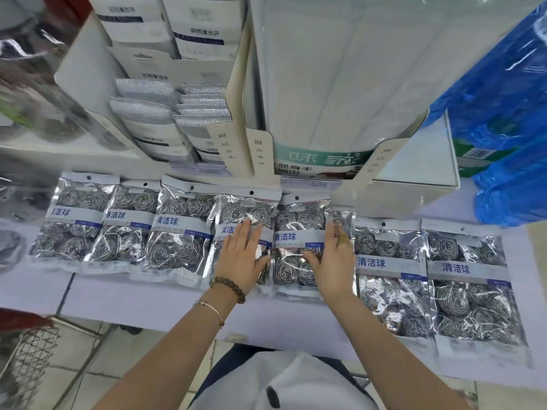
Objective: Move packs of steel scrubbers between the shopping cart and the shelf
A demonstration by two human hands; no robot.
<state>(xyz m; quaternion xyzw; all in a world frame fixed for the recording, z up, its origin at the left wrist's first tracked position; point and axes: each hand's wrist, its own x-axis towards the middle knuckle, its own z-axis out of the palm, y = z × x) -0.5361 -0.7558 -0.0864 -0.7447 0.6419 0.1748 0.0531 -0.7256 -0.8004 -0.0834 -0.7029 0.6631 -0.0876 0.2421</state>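
Peeking in at the lower left is the wire shopping cart [32, 359]. Above it, the packs of steel scrubbers [177, 232] lie flat in a row along the shelf [133, 300] (several overlap at the edges). The left hand [241, 255] rests flat, fingers straight, on the fourth pack [236, 214] from the left. Just beside it, the right hand [334, 261] lies open against the right edge of the fifth pack [296, 232], thumb spread over its front. Further right lie two more packs, the rightmost pack [470, 285] nearest the shelf's front edge.
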